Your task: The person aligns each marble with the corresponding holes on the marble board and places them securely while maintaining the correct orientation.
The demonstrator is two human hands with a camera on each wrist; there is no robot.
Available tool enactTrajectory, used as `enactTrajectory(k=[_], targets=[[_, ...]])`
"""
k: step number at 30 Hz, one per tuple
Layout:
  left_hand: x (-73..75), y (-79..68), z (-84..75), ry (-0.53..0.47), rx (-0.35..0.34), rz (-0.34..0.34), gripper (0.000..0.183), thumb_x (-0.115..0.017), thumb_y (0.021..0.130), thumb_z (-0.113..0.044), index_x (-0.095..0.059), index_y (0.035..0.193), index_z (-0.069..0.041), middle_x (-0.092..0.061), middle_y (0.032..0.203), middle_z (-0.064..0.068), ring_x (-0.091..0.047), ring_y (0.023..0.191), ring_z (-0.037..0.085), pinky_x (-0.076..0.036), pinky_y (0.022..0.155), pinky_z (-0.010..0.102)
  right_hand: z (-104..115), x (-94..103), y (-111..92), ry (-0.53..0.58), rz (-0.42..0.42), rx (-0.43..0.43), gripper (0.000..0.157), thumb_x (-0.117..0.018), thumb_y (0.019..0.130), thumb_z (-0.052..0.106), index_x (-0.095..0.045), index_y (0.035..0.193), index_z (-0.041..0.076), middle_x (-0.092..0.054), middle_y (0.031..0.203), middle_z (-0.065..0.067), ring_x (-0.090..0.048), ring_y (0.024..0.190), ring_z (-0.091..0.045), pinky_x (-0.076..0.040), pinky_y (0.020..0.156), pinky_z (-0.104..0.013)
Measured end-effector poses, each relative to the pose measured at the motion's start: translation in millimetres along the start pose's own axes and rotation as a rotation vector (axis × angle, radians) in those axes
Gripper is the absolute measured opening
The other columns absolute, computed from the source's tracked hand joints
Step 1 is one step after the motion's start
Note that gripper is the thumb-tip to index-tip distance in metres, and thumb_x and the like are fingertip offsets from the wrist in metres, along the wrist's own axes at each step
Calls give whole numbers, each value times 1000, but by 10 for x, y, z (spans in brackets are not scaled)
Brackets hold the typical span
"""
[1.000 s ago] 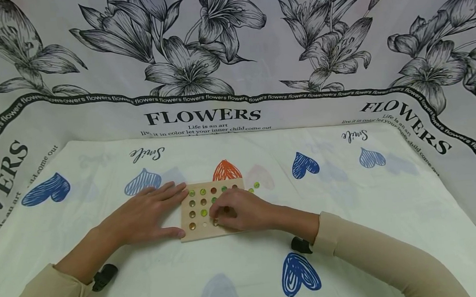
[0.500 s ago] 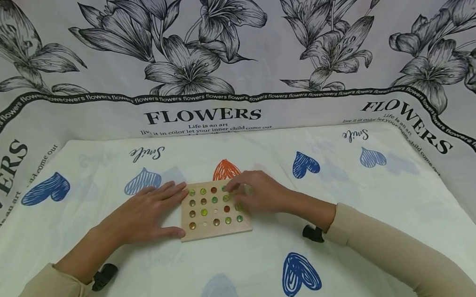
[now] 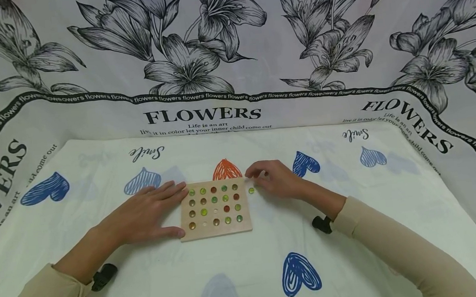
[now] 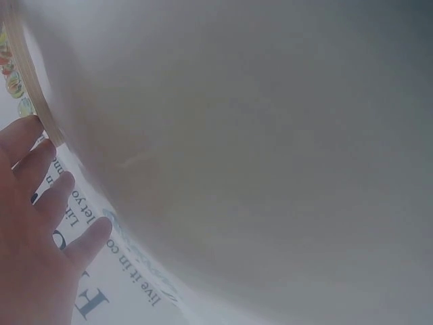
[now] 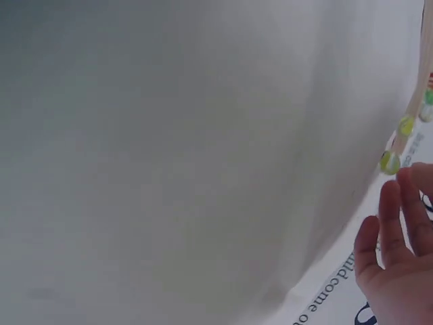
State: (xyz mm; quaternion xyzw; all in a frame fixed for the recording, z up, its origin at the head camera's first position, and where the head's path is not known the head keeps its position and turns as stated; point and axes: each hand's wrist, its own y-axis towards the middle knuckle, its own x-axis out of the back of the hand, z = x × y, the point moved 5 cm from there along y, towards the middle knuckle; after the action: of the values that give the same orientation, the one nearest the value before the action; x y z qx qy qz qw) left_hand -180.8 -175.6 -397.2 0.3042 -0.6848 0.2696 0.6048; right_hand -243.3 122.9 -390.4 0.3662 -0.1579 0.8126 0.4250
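A flat wooden board [image 3: 199,233] with rows of round hollows lies on the white cloth. Green, yellow-green and brown-red marbles fill most hollows; two in the nearer rows look pale and bare. My left hand [image 3: 150,213] lies spread at the board's left edge, thumb at the near corner and straight fingers at the far one. Beyond the board's far right corner, my right hand [image 3: 276,179] reaches down with bent fingers. A loose yellow-green marble [image 3: 251,190] sits beside the board. Another marble [image 5: 390,162] is right at the right fingertips in the right wrist view.
The white cloth [image 3: 156,287] is printed with hearts and covers the table. Behind it stands a floral sheet [image 3: 265,70] with black lettering. A small black device [image 3: 104,276] is worn at the left wrist, another [image 3: 322,224] at the right.
My right hand has left the middle of the board and moved right and away, to the loose marbles past its far right corner. The left hand and board have stayed put.
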Motion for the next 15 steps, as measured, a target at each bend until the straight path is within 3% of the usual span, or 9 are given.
enactTrajectory(k=[6, 15], targets=[[1, 1, -3, 6, -6, -6, 97, -49, 83, -81, -44, 151, -13, -40, 157, 5, -40, 141, 35, -39, 106, 60, -114, -9, -2, 34, 68, -60, 28, -64, 91, -6, -70, 114, 8, -70, 113, -1, -63, 102, -16, -53, 91, -32], [-8, -3, 6, -2, -5, -7, 97, -49, 83, -81, -44, 152, -13, -40, 157, 5, -39, 142, 35, -39, 106, 61, -159, -25, -6, 53, 113, -66, 29, -65, 89, -7, -70, 113, 9, -71, 107, 1, -63, 99, -15, -54, 88, -31]])
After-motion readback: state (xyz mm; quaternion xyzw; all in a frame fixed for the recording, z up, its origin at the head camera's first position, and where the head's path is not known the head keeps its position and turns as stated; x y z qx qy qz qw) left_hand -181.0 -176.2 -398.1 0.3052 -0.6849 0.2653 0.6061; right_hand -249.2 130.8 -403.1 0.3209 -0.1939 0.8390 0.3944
